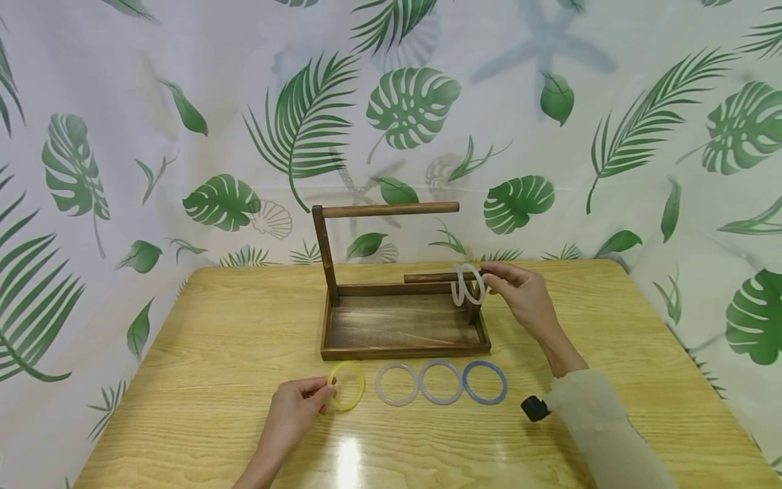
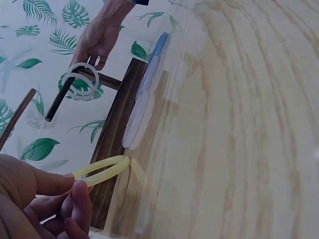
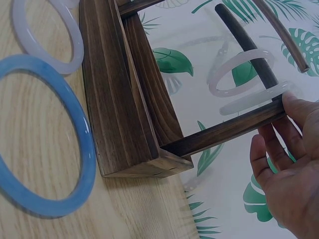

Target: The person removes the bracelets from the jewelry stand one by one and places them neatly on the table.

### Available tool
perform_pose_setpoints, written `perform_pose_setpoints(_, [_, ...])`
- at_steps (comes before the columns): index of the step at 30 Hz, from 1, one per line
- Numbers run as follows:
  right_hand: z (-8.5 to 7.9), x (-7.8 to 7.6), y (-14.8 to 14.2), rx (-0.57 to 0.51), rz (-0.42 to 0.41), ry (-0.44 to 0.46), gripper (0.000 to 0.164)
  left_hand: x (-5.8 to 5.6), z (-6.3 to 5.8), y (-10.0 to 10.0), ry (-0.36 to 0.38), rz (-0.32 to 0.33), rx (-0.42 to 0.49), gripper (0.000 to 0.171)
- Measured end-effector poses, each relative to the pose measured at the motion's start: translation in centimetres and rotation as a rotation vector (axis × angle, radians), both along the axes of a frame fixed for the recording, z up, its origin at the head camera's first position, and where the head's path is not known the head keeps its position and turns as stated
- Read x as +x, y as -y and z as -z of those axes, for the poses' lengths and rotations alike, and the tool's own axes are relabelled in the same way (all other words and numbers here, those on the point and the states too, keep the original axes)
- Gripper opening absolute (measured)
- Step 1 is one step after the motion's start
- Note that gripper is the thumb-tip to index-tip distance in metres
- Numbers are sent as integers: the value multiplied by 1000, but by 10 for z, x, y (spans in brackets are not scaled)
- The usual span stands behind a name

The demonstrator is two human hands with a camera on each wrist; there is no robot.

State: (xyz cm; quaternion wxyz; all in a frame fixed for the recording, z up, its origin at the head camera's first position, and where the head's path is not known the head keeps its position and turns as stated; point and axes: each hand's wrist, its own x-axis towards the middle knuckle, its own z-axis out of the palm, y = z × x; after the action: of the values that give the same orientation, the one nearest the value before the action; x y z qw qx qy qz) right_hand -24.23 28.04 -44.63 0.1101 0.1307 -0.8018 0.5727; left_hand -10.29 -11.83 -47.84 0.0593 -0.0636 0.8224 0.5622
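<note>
My left hand (image 1: 299, 406) pinches a yellow bangle (image 1: 363, 388) between thumb and fingers, at the front left of a dark wooden bangle stand (image 1: 403, 353). Two whitish bangles (image 3: 239, 74) hang on the stand's lower rod (image 3: 244, 30), close to its right-hand post. At that post's top my right hand (image 1: 519, 292) grips the rod's end, the thumb right beside the nearer bangle. In front of the stand, a pinkish bangle (image 1: 397, 385), a pale lilac bangle (image 1: 440, 382) and a blue bangle (image 1: 485, 382) lie flat in a row.
The stand's upper rod (image 1: 391, 210) reaches right from a tall left post (image 1: 325, 255). Below both rods is a shallow tray base (image 1: 397, 319). A small black object (image 1: 535, 408) shows by the right sleeve (image 1: 592, 407). Behind the wooden table (image 1: 232, 326) hangs a leaf-patterned cloth (image 1: 232, 136).
</note>
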Motion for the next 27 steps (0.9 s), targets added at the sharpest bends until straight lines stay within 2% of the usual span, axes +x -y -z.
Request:
perform_pose_setpoints(6, [0, 0, 0, 5, 6, 5, 35, 1, 0, -1, -16, 5, -12, 21])
perform_pose_setpoints(18, [2, 0, 0, -13, -3, -2, 39, -3, 4, -1, 14, 71, -55, 25])
perform_pose_setpoints(27, [1, 1, 1, -16, -2, 7, 40, -8, 6, 0, 50, 90, -84, 34])
